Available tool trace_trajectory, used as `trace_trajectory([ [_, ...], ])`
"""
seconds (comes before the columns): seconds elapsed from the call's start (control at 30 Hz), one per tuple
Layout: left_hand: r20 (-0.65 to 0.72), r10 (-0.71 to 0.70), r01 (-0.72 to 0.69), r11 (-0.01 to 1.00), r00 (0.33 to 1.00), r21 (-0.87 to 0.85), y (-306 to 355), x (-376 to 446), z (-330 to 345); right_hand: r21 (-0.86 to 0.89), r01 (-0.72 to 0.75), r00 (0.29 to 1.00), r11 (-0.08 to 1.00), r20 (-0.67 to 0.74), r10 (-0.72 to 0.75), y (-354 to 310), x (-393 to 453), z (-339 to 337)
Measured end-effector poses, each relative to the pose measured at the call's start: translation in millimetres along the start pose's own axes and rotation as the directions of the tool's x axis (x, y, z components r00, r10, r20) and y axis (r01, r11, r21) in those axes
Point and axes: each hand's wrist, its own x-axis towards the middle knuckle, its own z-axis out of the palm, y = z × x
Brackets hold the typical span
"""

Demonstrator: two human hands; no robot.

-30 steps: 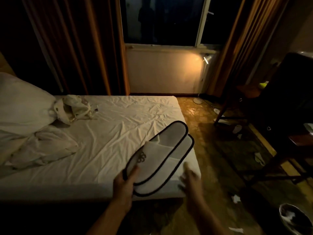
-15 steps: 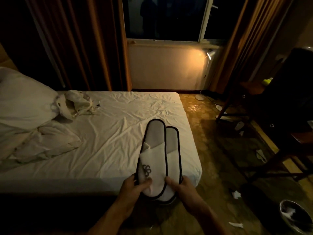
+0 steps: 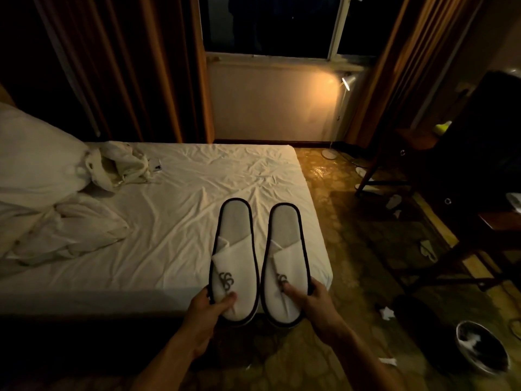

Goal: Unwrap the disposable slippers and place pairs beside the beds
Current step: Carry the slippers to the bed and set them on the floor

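Observation:
Two white disposable slippers with dark trim and a dark logo are held side by side above the near right corner of the bed (image 3: 180, 221). My left hand (image 3: 210, 307) grips the toe end of the left slipper (image 3: 234, 258), thumb on top. The right slipper (image 3: 286, 263) is pinched at its toe end by my right hand (image 3: 308, 301). Both slippers point heel-first away from me, toward the window. No wrapper shows on either one.
A crumpled white pillow (image 3: 36, 162) and bedding lie at the bed's left end. Patterned floor with paper scraps runs along the bed's right side. A metal bin (image 3: 482, 352) stands at bottom right, dark wooden furniture (image 3: 465, 179) at right, a lit floor lamp (image 3: 348, 81) by the window.
The slippers were stacked in my left hand alone. My right hand came in, took one, and the pair is now separated side by side, one in each hand.

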Motion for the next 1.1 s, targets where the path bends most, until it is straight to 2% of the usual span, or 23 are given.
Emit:
trace_trajectory([
  [0.17,0.054,-0.009,0.007,0.999,0.999,0.038,-13,-1,-9,0.003,-0.005,1.0,1.0,0.009,0.005,18,4,-1],
  [0.27,0.071,-0.038,0.034,0.998,0.997,0.057,-49,18,-20,0.002,-0.054,0.999,0.999,-0.004,0.054,56,14,-4],
  [0.47,-0.007,-0.145,0.145,0.989,0.989,0.036,-196,76,-39,-0.044,-0.134,0.991,0.99,-0.029,0.133,202,52,-21],
  [0.73,-0.01,-0.114,0.115,0.992,0.993,0.059,-392,134,-72,-0.039,-0.108,0.994,0.993,-0.021,0.107,414,82,-33],
  [0.9,0.011,-0.113,0.112,0.988,0.994,0.11,-458,133,-80,-0.052,-0.086,0.996,0.995,0.014,0.087,488,78,-45],
  [1.1,0.018,-0.181,0.174,0.965,0.983,0.199,-506,151,-88,-0.081,-0.192,0.981,0.978,-0.009,0.192,543,84,-51],
])
